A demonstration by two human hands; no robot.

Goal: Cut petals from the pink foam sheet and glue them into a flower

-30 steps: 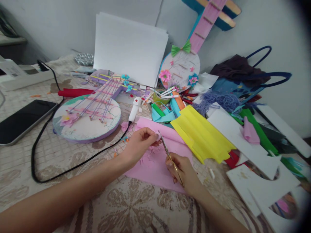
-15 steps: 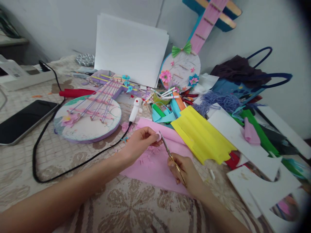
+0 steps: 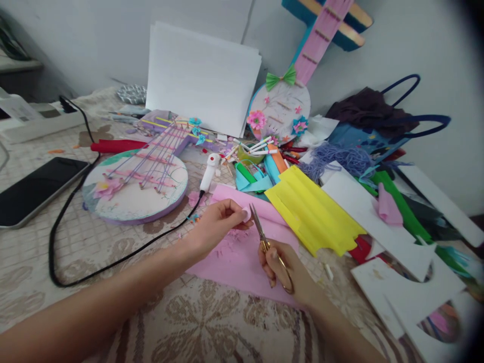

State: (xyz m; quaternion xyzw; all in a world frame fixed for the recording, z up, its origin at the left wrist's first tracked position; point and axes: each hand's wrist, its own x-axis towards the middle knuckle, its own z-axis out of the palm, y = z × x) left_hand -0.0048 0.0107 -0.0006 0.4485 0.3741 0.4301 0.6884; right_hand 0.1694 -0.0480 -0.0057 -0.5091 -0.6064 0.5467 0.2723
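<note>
Between thumb and fingers, my left hand (image 3: 226,217) pinches a small piece of pale pink paper (image 3: 246,215). My right hand (image 3: 284,262) is closed around the gold handles of a pair of scissors (image 3: 260,222). Their narrow blades point up and away, slightly parted, with the tips right beside the pink piece. Whether the blades touch it I cannot tell. Below both hands lies a sheet of pink crepe paper (image 3: 242,280), its far edge rolled. Small pink cuttings (image 3: 227,247) rest on it, partly hidden by my left hand.
A white glue gun (image 3: 209,173) with a black cord (image 3: 124,263) lies beyond my left hand. Left of it is a decorated, stringed paper instrument (image 3: 151,201); a phone (image 3: 41,189) lies farther left. Yellow crepe paper (image 3: 313,209) and white card cutouts (image 3: 397,287) crowd the right.
My right hand has turned the scissors, so both blades and the handle loop now show. The blades have parted slightly. My left hand stays almost in place with the pink piece.
</note>
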